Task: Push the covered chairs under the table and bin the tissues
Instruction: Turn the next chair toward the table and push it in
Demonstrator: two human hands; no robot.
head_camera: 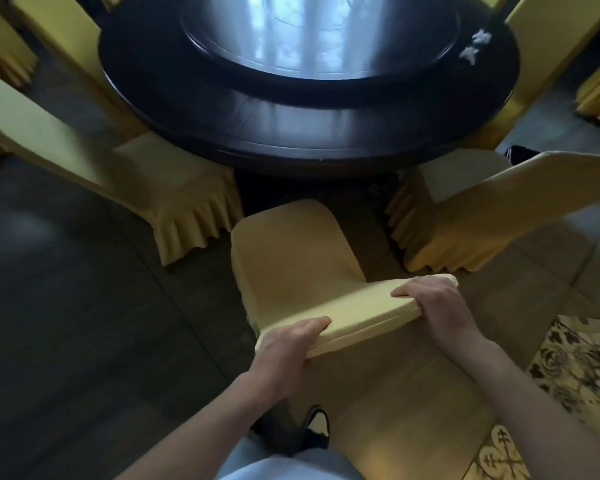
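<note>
Head view: both hands grip a smooth yellow fabric-covered chair [291, 258], apparently padded.

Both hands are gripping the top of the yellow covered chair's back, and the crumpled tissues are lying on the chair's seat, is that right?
Not quite. In the head view the tissues lie on the table, at its far right edge, not on the seat. The left hand and right hand do grip the chair's back.

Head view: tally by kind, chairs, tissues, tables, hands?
Yellow-covered chairs, at least partly in view: 6, including the near chair gripped by the left hand and right hand
White tissues: 2
Round dark table: 1
Hands: 2
Total: 11
</note>
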